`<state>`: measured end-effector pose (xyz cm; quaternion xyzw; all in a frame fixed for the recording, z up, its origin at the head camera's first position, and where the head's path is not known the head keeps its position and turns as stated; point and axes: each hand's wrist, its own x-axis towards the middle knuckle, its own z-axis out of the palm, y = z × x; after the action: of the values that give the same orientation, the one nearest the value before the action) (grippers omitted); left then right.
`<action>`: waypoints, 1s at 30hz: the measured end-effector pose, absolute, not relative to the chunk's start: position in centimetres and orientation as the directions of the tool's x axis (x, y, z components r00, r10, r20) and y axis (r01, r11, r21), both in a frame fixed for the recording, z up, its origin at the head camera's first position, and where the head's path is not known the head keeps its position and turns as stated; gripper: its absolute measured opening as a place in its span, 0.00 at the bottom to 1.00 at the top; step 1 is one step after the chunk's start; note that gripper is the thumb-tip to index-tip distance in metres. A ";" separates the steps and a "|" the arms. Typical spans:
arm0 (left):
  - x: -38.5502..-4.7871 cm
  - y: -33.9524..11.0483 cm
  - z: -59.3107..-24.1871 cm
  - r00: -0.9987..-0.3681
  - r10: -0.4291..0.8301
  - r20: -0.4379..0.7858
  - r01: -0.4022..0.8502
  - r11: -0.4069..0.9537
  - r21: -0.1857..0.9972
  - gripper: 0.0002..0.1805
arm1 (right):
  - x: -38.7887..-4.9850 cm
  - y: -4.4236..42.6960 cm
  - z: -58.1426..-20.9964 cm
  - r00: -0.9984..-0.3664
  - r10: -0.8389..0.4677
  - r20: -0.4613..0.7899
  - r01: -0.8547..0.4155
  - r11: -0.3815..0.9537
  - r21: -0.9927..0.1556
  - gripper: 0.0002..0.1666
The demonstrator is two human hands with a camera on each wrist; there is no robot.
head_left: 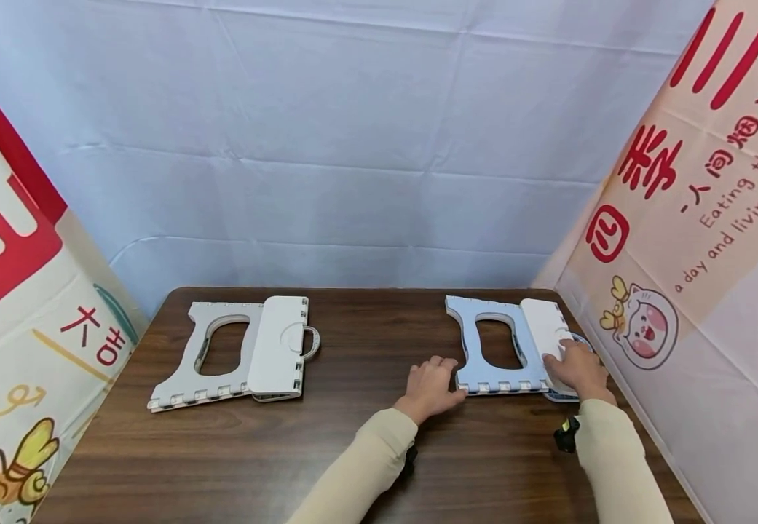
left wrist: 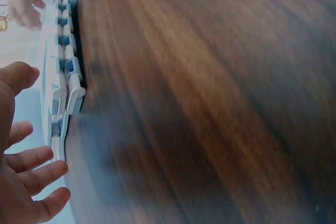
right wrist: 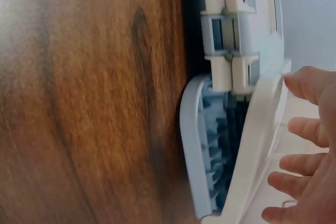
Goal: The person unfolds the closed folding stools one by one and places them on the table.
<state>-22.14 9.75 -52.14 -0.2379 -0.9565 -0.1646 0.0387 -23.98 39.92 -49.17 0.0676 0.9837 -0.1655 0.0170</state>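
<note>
A blue folding stool (head_left: 482, 342) with a white seat panel (head_left: 545, 331) lies folded flat at the right of the table. Over that panel is my right hand (head_left: 580, 367), its thumb touching the edge and the other fingers fairly straight in the right wrist view. My left hand (head_left: 429, 387) is beside the stool's left edge with its fingers spread; whether the fingertips touch the stool I cannot tell. In the left wrist view, the stool's row of hinges (left wrist: 65, 51) runs beyond the left thumb. The right wrist view shows a gap between the white panel (right wrist: 257, 140) and the blue part (right wrist: 195, 129) below it.
Another folding stool (head_left: 185, 375), pale grey with a white panel and a carry handle (head_left: 313, 342), lies flat at the left of the dark wooden table (head_left: 221, 466). A pale cloth (head_left: 339, 204) hangs behind the table, and printed banners (head_left: 732, 306) stand at both sides.
</note>
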 end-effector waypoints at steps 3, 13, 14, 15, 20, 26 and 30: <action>-22.1 10.1 -52.3 -0.887 0.433 0.162 0.462 0.830 0.313 0.30 | -23.9 40.6 -49.2 -0.988 0.128 -0.086 0.150 0.922 -0.356 0.41; -22.2 10.9 -52.9 -0.892 0.429 0.146 0.449 0.797 0.404 0.31 | -23.8 42.0 -49.2 -0.985 0.102 -0.139 0.152 0.891 -0.428 0.45; -22.2 11.0 -52.9 -0.893 0.427 0.143 0.446 0.795 0.411 0.31 | -23.7 42.0 -49.2 -0.982 0.118 -0.145 0.170 0.885 -0.434 0.45; -22.2 11.1 -52.9 -0.894 0.425 0.140 0.442 0.792 0.420 0.31 | -23.7 42.1 -49.2 -0.980 0.133 -0.149 0.186 0.879 -0.439 0.45; -22.2 11.6 -52.7 -0.903 0.409 0.130 0.421 0.785 0.454 0.30 | -23.7 42.2 -49.5 -0.967 0.203 -0.151 0.251 0.849 -0.466 0.45; -22.3 12.1 -52.8 -0.911 0.398 0.112 0.403 0.793 0.456 0.30 | -23.6 42.5 -49.6 -0.958 0.248 -0.146 0.288 0.822 -0.492 0.42; -22.4 12.2 -52.8 -0.914 0.390 0.110 0.394 0.797 0.458 0.29 | -23.7 42.4 -49.7 -0.935 0.304 -0.182 0.354 0.796 -0.491 0.44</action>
<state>-22.40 12.18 -52.84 -0.2068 -0.9478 -0.2427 0.0049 -23.67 42.39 -49.71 0.1737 0.9465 -0.2678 0.0472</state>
